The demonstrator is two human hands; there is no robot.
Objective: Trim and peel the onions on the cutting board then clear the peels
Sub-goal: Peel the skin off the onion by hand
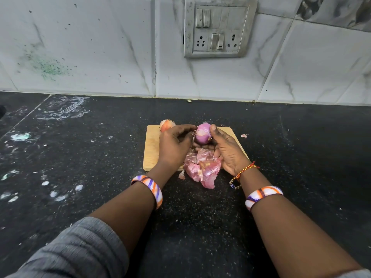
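Note:
A purple, partly peeled onion (202, 134) is held above the wooden cutting board (152, 149). My right hand (226, 149) grips it from the right, thumb on its top. My left hand (174, 145) reaches in from the left, its fingertips curled against the onion's left side. A second onion (166, 125), still in its orange-brown skin, sits at the board's far left corner. A heap of pink peels (202, 167) lies at the board's near edge, spilling onto the counter between my wrists.
The board lies on a black speckled counter (100, 157) with white smears at the left. A small peel scrap (244, 135) lies to the right of the board. A tiled wall with a switch and socket panel (217, 27) rises behind.

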